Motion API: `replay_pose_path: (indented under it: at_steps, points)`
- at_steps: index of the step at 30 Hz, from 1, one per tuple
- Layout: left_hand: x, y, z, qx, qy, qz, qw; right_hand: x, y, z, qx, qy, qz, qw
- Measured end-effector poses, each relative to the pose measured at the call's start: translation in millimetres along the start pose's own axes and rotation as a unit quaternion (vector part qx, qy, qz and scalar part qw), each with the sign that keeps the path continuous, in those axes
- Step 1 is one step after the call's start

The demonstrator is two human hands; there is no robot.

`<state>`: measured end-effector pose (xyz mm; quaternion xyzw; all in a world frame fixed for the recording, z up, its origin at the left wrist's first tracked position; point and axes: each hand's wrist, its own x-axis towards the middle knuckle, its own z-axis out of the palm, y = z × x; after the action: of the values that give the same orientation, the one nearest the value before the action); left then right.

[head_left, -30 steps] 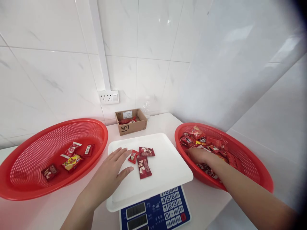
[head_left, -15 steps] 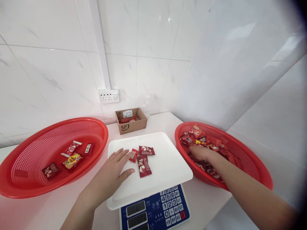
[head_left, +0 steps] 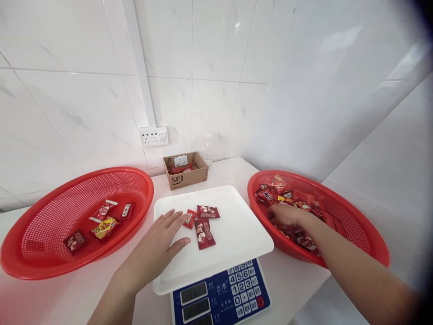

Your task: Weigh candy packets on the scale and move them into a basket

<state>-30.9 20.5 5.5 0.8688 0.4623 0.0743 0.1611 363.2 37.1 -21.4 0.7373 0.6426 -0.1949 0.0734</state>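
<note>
Only the view slides a tiny bit, so nothing new gets put down. The big red basket on the right holds a pile of shiny packets. A white tray sits on the scale. The right hand dips into the pile; its fingers hide, so I can't tell if it grips. The left hand spreads open over the tray, near three red packets.
</note>
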Motion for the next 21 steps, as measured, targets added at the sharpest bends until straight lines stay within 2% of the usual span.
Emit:
replay_pose_path:
  at_steps: [3, 6, 9, 12, 14, 16, 18, 21]
  points:
    - [0.0, 0.2, -0.3, 0.001, 0.002, -0.002, 1.0, -0.1, -0.1, -0.5, 0.013, -0.018, -0.002, 1.0]
    - [-0.6, 0.2, 0.3, 0.001, 0.011, 0.002, 1.0, 0.0, -1.8, -4.8, 0.032, 0.021, 0.015, 0.999]
    - [-0.9, -0.3, 1.0, 0.002, 0.014, 0.005, 1.0, -5.2, -6.5, -15.5, 0.047, 0.117, 0.048, 0.991]
    - [-0.4, -1.3, 2.3, -0.003, 0.021, 0.009, 1.0, -22.4, -19.7, -26.5, 0.122, 0.274, 0.069, 0.952]
    - [0.3, -1.6, 4.0, -0.005, 0.027, 0.02, 0.999, -39.7, -35.3, -27.7, 0.21, 0.347, 0.042, 0.913]
    - [0.9, -1.1, 6.5, -0.009, 0.03, 0.039, 0.999, -56.9, -55.0, -21.5, 0.268, 0.355, -0.011, 0.896]
    - [1.4, 0.4, 9.1, -0.015, 0.028, 0.059, 0.998, -69.9, -75.8, -9.0, 0.277, 0.34, -0.073, 0.896]
    - [1.7, 3.0, 12.0, -0.019, 0.018, 0.072, 0.997, -78.2, -102.1, 13.8, 0.232, 0.332, -0.148, 0.902]
